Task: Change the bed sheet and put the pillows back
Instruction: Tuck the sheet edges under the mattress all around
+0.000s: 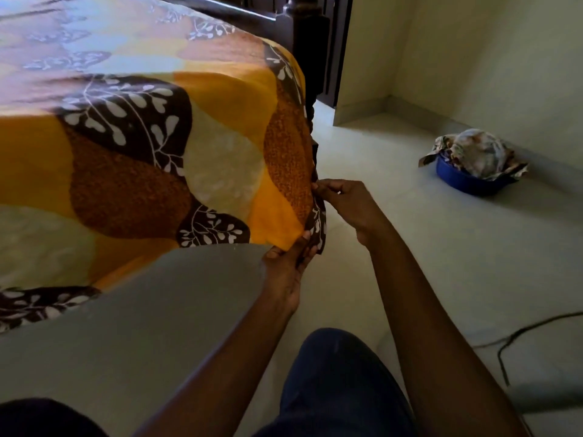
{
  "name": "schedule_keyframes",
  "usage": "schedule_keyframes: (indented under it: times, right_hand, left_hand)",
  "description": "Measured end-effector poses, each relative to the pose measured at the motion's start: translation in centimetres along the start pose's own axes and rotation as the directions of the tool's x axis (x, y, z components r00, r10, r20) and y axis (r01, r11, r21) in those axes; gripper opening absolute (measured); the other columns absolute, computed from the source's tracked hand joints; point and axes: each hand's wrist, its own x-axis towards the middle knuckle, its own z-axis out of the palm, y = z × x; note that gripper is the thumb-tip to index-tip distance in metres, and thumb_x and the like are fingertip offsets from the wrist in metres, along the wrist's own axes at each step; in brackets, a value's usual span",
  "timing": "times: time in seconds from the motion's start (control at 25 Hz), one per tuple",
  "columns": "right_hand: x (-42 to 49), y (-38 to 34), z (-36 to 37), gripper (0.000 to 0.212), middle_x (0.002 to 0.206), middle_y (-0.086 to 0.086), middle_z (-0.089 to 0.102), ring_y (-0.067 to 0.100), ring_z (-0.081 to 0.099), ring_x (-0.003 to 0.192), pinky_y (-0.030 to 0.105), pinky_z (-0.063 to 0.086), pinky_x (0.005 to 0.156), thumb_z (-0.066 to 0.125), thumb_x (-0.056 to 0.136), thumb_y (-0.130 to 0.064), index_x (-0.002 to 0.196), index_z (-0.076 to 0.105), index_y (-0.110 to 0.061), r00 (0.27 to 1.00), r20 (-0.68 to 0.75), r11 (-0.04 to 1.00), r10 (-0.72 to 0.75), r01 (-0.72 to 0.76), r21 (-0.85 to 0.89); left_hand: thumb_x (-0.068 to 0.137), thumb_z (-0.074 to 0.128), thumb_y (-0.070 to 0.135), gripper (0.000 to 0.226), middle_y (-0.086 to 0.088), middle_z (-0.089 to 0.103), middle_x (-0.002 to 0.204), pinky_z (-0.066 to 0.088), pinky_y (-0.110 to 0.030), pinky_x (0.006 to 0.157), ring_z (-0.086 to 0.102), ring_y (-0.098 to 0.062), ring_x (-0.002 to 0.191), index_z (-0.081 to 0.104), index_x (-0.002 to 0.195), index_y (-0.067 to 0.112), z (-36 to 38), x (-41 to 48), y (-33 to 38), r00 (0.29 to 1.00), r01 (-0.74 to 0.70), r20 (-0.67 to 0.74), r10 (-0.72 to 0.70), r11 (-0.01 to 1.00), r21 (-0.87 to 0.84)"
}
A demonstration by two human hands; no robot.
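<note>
Head view looks down at the sheet [142,137]. It is yellow, orange and brown with white leaves. It lies over the top of the bed and hangs down at the corner near me. Its low edge is lifted, so the gray mattress [126,326] shows bare under it.

I hold the corner of the sheet with both hands. My left hand [288,263] is lower. Its fingers and thumb pinch the bottom tip of the sheet, where the brown leaf part folds. My right hand [344,206] is higher up and just beside the edge. Its fingers are curled and pinch the same edge of the sheet. The cloth runs tight between my two hands.

My knee [334,373], in dark blue, is under my arms, close to the mattress.

Behind the corner stands a dark wood bed post [310,36]. The floor [410,279] is pale. Far off by the wall [473,58] sits a blue tub [467,181] with a bunched cloth [473,149] piled in it. A dark cord [520,335] lies on the floor at my right.
</note>
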Motion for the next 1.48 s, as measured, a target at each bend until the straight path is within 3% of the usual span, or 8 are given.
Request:
schedule_keyframes:
  times: [0.2,0.4,0.56,0.72,0.84,1.08,1.32,1.48]
  right_hand:
    - [-3.0,-1.5,2.0,0.04,0.092,0.005,0.07,0.016,0.064,0.08,0.029,0.052,0.079,0.058,0.089,-0.038,0.121,0.062,-0.015,0.979,-0.15,0.985,-0.137,0.119,-0.122]
    - [0.5,-0.9,1.5,0.036,0.098,0.014,0.068,0.019,0.06,0.085,0.015,0.034,0.063,0.057,0.091,-0.036,0.111,0.068,-0.009,0.922,-0.222,0.872,-0.316,0.189,-0.452]
    - [4.2,-1.1,0.7,0.032,0.105,0.02,0.062,0.028,0.057,0.097,0.018,0.034,0.069,0.057,0.092,-0.029,0.112,0.067,-0.005,0.963,-0.063,0.86,-0.263,0.204,-0.467]
    - [5.6,-1.7,1.3,0.031,0.108,0.022,0.061,0.031,0.057,0.101,0.018,0.035,0.074,0.057,0.092,-0.026,0.109,0.068,-0.002,0.97,-0.028,0.868,-0.242,0.203,-0.454]
    - [5.7,-1.4,1.5,0.03,0.105,0.02,0.064,0.03,0.059,0.098,0.014,0.033,0.07,0.059,0.091,-0.025,0.108,0.068,-0.002,0.961,-0.071,0.876,-0.265,0.21,-0.434]
    - [5.8,-0.7,2.4,0.028,0.089,0.023,0.069,0.031,0.063,0.085,0.008,0.033,0.056,0.065,0.087,-0.023,0.103,0.07,0.0,0.917,-0.171,0.877,-0.361,0.271,-0.397]
    - [5.7,-1.0,3.4,0.026,0.071,0.005,0.067,0.008,0.06,0.059,0.007,0.048,0.059,0.073,0.08,-0.018,0.099,0.071,0.0,0.955,-0.292,0.992,-0.045,0.077,0.1]
    - [4.1,-1.5,3.2,0.032,0.106,0.015,0.065,0.02,0.064,0.091,0.026,0.053,0.084,0.046,0.096,-0.013,0.123,0.054,0.004,0.993,0.069,0.688,0.094,-0.115,0.716]
  left_hand:
    - [0.083,0.063,0.003,0.03,-0.009,0.069,0.093,0.053,-0.016,0.058,0.069,-0.008,0.069,0.06,0.113,0.0,0.3,-0.5,-1.0,0.996,-0.093,0.026,0.09,0.978,0.186]
    - [0.09,0.056,0.006,0.027,-0.015,0.062,0.116,0.057,-0.03,0.074,0.066,-0.022,0.091,0.056,0.117,0.002,1.1,-0.9,0.1,0.992,0.101,0.057,-0.109,0.985,0.137]
    - [0.096,0.046,0.031,0.029,-0.013,0.061,0.109,0.058,-0.03,0.066,0.069,-0.022,0.075,0.054,0.109,0.006,1.1,-1.6,5.9,0.908,0.258,0.08,-0.411,0.699,0.666]
    - [0.098,0.04,0.017,0.021,-0.008,0.064,0.089,0.057,-0.021,0.062,0.068,-0.014,0.072,0.057,0.094,0.006,2.1,-1.0,9.8,0.995,-0.103,0.007,0.103,0.982,0.158]
    - [0.099,0.036,0.02,0.031,-0.016,0.061,0.11,0.05,-0.033,0.089,0.06,-0.026,0.108,0.053,0.114,0.0,1.7,-0.4,10.0,0.993,-0.111,-0.003,0.114,0.96,-0.257]
    - [0.099,0.036,0.023,0.037,-0.016,0.05,0.133,0.041,-0.038,0.099,0.05,-0.028,0.123,0.044,0.128,0.001,1.3,-0.3,9.0,0.989,-0.146,-0.088,0.119,0.887,-0.438]
    - [0.089,0.037,0.037,0.053,-0.022,0.053,0.126,0.034,-0.046,0.103,0.044,-0.031,0.127,0.047,0.122,-0.003,-1.2,0.2,8.5,0.975,-0.021,0.17,0.145,0.816,-0.578]
    - [0.074,0.05,0.038,0.062,-0.023,0.055,0.124,0.032,-0.049,0.104,0.043,-0.031,0.128,0.049,0.12,-0.002,-2.3,0.7,8.8,0.95,0.007,0.264,0.165,0.837,-0.547]
